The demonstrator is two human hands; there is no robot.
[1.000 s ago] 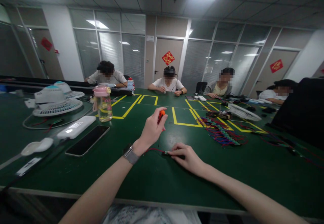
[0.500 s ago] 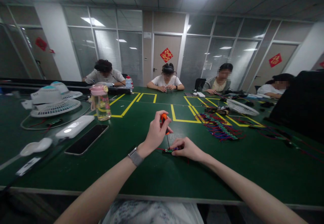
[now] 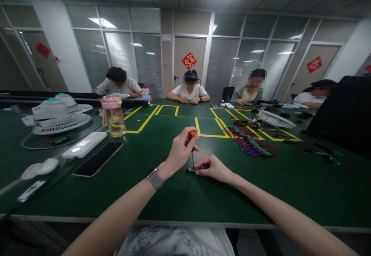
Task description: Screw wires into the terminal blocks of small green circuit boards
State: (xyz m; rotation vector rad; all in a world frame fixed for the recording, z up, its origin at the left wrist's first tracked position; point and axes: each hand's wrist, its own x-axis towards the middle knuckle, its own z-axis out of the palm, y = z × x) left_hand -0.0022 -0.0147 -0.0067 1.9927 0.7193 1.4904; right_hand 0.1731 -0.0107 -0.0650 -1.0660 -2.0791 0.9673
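Note:
My left hand (image 3: 183, 144) is closed around the orange and black handle of a screwdriver (image 3: 191, 135). The shaft points down, nearly upright, and its tip meets a small green circuit board (image 3: 191, 170) on the table. My right hand (image 3: 213, 168) pinches the board's right end between thumb and fingers, which hide part of it. Red and dark wires come off the board. Exactly where the tip rests on the board is too small to make out.
A phone (image 3: 99, 158), a white device (image 3: 84, 144), a pink-lidded bottle (image 3: 113, 119) and white fan parts (image 3: 61, 119) lie left on the green table (image 3: 162, 205). Several wired boards (image 3: 252, 142) form a row at right. A dark panel (image 3: 342, 121) stands far right. Co-workers sit opposite.
The screwdriver handle has tilted slightly to the right in my left hand, its tip staying at the board. My right hand keeps its pinch. The whole view has shifted a little.

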